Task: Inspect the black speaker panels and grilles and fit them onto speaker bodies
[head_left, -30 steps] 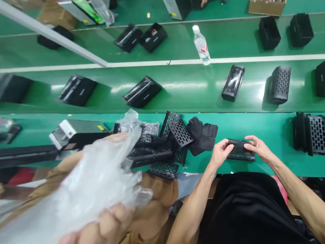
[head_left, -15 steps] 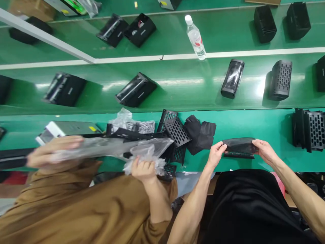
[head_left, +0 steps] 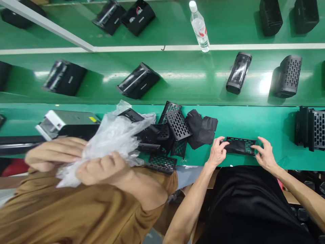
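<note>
On the green bench in front of me lies a black perforated panel [head_left: 248, 149]. A thin black sheet [head_left: 236, 147] rests on it, leaving the slots at its right end showing. My left hand [head_left: 217, 151] is at the panel's left end, thumb on the sheet and index finger apart from it near the corner. At the opposite end is my right hand [head_left: 266, 153], its thumb touching the panel and its index finger raised clear. Left of my hands are loose black sheets [head_left: 208, 130] beside a pile of perforated panels [head_left: 177, 124].
On my left a co-worker's hands [head_left: 101, 167] hold a crumpled clear plastic bag [head_left: 111, 135]. More panels [head_left: 308, 130] are stacked at the right. Black speaker-like housings [head_left: 139, 81] and a water bottle [head_left: 200, 28] stand beyond the bench.
The black sheet, stretched between both my hands before, now lies on the panel. My right fingers have let go of its end. The co-worker's plastic bag has been gathered up.
</note>
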The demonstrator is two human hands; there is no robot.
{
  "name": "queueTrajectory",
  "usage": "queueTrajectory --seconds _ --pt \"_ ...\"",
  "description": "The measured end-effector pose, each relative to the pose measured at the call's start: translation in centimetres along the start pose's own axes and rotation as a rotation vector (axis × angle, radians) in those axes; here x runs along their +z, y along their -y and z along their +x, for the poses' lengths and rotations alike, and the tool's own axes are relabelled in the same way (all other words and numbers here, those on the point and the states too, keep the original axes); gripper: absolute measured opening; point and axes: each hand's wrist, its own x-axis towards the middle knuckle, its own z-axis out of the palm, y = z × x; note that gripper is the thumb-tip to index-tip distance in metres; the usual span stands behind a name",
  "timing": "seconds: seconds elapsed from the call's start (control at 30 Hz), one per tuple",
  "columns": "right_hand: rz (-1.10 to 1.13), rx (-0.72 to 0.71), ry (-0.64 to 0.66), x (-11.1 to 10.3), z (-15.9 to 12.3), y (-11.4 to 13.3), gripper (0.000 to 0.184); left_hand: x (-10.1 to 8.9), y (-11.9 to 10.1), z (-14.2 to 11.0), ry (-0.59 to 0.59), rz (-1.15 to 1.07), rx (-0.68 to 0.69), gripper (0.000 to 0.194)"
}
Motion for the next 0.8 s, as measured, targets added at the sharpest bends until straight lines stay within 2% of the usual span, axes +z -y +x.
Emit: queueTrajectory --seconds 0.1,0.2,0.37,0.47,0.57,0.67,0.73,0.8 --pt "0.027 0.115 -0.075 0.3 1.1 -0.6 0.040 0.3 0.3 -0.1 -0.023 0.034 0.000 0.046" --pt "0.023 0.132 -0.082 1.0 2.6 -0.5 0.036 0.3 0.1 0.2 0.030 0.049 0.065 0.040" --pt "-0.098 0.162 -0.099 3.2 4.1 1.6 0.063 -0.5 -0.5 -0.5 0.102 0.049 0.151 0.036" --pt "-0.184 0.150 -0.069 4.4 4.3 2.5 0.061 -1.5 -0.8 -1.2 0.117 0.007 0.180 0.040" --pt "-0.157 0.123 -0.067 4.5 3.8 2.2 0.057 -2.0 -0.9 -0.7 0.032 -0.060 -0.005 0.041" --pt "-0.082 0.161 -0.069 3.8 3.1 1.3 0.059 -1.2 -1.1 1.2 -0.032 -0.063 -0.218 0.041" --pt "0.008 0.253 -0.080 3.2 2.9 0.9 0.053 -0.1 -1.2 2.8 -0.025 -0.056 -0.265 0.046" --pt "0.092 0.330 -0.088 2.6 3.0 0.7 0.040 0.8 -1.4 4.0 -0.012 -0.068 -0.297 0.037"
